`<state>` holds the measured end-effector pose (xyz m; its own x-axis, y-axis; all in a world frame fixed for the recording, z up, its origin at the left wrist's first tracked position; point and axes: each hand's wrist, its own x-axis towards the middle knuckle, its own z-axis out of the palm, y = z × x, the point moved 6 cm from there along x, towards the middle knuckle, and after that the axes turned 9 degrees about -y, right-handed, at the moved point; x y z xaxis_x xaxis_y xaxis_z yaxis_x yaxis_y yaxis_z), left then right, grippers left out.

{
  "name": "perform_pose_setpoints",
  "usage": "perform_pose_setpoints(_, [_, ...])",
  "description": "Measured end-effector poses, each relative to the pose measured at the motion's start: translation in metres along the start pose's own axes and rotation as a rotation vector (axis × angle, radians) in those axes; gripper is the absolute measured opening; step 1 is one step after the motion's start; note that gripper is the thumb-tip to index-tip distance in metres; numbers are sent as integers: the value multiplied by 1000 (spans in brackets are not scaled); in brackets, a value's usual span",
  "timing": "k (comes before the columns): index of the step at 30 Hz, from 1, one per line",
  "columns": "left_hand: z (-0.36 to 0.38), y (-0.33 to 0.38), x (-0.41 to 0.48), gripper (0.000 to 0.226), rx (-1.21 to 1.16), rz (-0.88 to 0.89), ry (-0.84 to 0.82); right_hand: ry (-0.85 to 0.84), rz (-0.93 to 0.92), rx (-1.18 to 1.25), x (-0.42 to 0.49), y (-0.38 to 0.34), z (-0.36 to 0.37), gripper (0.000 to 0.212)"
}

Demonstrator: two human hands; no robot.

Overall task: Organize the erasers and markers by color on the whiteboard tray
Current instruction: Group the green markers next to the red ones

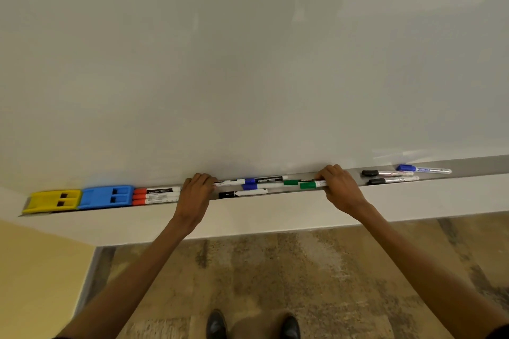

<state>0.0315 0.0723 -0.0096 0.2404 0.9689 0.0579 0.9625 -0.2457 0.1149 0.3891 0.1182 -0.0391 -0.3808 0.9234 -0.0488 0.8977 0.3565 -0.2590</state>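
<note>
With the left hand (196, 192) and right hand (340, 187) curled, fingers seemingly gripping opposite ends of the mixed markers (264, 186), a squeeze could roll one off the tray (468, 166).

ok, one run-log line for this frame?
sorted: red markers by blue eraser | left hand, right hand: on mixed markers | unsorted

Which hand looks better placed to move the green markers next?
Probably the right hand: it already rests at the green-capped marker. The left hand sits farther off, beside the red markers.
</note>
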Motion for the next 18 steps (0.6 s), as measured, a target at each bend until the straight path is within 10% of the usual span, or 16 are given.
perform_pose_setpoints(18, [-49,-156,-105,26,-119,-324,119,135,-114,123,69,-242,26,34])
